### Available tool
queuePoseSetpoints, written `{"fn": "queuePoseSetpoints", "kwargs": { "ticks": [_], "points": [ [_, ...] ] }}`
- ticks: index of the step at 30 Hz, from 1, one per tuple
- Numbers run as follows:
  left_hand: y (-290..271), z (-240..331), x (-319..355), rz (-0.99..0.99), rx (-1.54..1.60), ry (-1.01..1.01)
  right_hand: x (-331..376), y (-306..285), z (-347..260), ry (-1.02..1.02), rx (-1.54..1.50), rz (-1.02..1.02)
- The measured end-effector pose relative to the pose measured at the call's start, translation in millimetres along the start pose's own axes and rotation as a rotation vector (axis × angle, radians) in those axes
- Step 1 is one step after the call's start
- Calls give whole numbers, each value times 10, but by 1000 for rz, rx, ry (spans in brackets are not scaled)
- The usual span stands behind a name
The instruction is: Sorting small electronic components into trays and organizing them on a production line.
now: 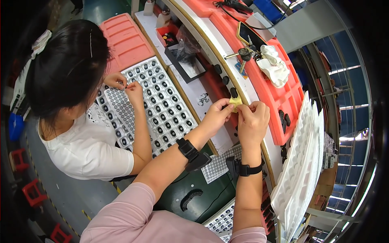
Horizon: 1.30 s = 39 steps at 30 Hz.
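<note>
Both of my hands are raised over the edge of the white shelf. My left hand (219, 112) pinches a small yellow slip (235, 100) between thumb and fingertips. Close against it, my right hand (253, 119) has its fingertips closed on the lower part of the same slip. Whether the slip is paper or tape I cannot tell. Just beyond the slip lies a small black oval piece (233, 92), with more black oval pieces (225, 80) farther along the shelf edge. My fingers partly cover the slip.
To my left a person in a white shirt (87, 156) handles a sticker sheet (119, 106) over a white tray (168, 106) of black parts. Keys (244, 53), a phone (247, 34) and white gloves (272, 67) lie on a red tray (279, 133). White moulded trays (298, 170) stand at right.
</note>
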<state>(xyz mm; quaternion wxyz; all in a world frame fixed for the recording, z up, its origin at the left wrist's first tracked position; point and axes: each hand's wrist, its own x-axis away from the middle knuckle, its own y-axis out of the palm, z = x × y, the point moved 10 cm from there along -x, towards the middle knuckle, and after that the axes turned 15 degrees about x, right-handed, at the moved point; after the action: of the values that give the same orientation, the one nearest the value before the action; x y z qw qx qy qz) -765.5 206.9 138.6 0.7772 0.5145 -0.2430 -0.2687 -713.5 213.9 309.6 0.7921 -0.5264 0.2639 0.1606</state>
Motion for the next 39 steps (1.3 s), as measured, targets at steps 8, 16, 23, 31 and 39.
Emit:
{"fn": "queuePoseSetpoints", "kwargs": {
  "ticks": [8,16,23,31,39],
  "points": [
    [17,72,-9,-47,-119,90,-2,13,-12,-21,43,26],
    [50,77,-10,-30,-151,110,8,1,33,-56,71,49],
    [-84,165,57,-2,-151,109,2,23,-42,-80,24,20],
    [-251,244,780,139,80,-1,92,-269,281,88,-448,94],
    [447,698,2006,-37,-235,-158,845,-1182,-102,420,-978,-68]
  ]
}}
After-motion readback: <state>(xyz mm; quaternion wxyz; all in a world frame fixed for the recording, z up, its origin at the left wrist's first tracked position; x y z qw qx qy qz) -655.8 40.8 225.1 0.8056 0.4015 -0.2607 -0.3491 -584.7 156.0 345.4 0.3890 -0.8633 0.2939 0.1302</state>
